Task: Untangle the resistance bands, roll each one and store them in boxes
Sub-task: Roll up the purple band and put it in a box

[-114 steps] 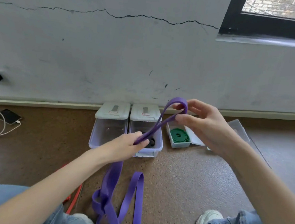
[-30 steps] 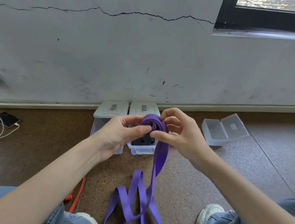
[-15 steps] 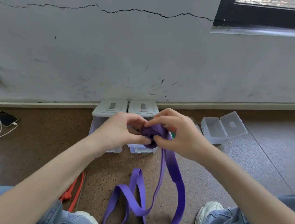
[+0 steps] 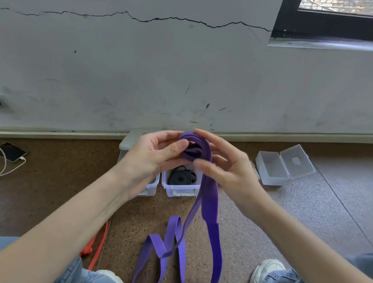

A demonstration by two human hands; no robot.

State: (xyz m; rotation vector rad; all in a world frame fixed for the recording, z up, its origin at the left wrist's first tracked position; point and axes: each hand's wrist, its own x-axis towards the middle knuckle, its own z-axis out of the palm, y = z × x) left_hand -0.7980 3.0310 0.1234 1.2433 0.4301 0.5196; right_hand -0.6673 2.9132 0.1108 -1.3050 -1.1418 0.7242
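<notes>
while the flat purple rubber resistance band (image 4: 206,213) is only partly wound, the step in hand reads as rolling: a small coil of a few turns sits raised in front of the chest, above the boxes. left hand (image 4: 150,158): fingers closed on the near side of the coil, thumb pressed against its face. right hand (image 4: 226,169): fingers curled loosely round the far side and lower edge of the coil, touching it but blurred, so how firm the grip is cannot be told.

band, condition: wide, matte, smooth, doubled into two strands below the coil; the strands hang down to the brown speckled floor (image 4: 263,227) and lie there in loose loops between the knees, one loop crossing over itself. most of the length is unrolled.

next move, as judged: more turns on the coil, with the hanging strands kept flat and together and the crossed loop on the floor freed as it feeds up; slack grip would likely let the springy coil unwind.

storage: clear plastic box holding a rolled black band (image 4: 180,182), just beyond the hands; small empty clear hinged-lid box (image 4: 275,169), open, to the right near the wall. thin red band (image 4: 98,244) lies on the floor by the left knee, not yet rolled.
</notes>
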